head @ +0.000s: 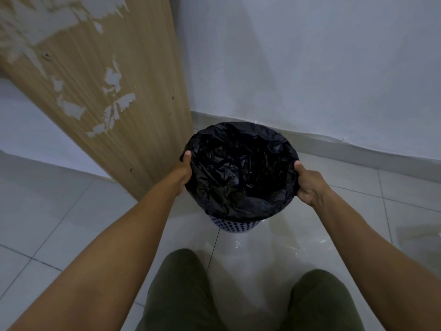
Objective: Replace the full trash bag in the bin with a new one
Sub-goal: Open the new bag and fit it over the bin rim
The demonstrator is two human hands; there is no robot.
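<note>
Black bag [241, 170] sits at centre frame, crumpled, lining the bin [235, 226] and folded over its rim, so only the perforated lower wall shows beneath. Left hand [185, 172] clamps the bag's edge on the left side of the rim, thumb on top. Right hand [307, 183] pinches the edge on the right side, fingers curled under. The bin stands on pale tiles [417, 187], beside a scuffed wooden panel [114, 87] at upper left, with the wall [310, 56] behind.
</note>
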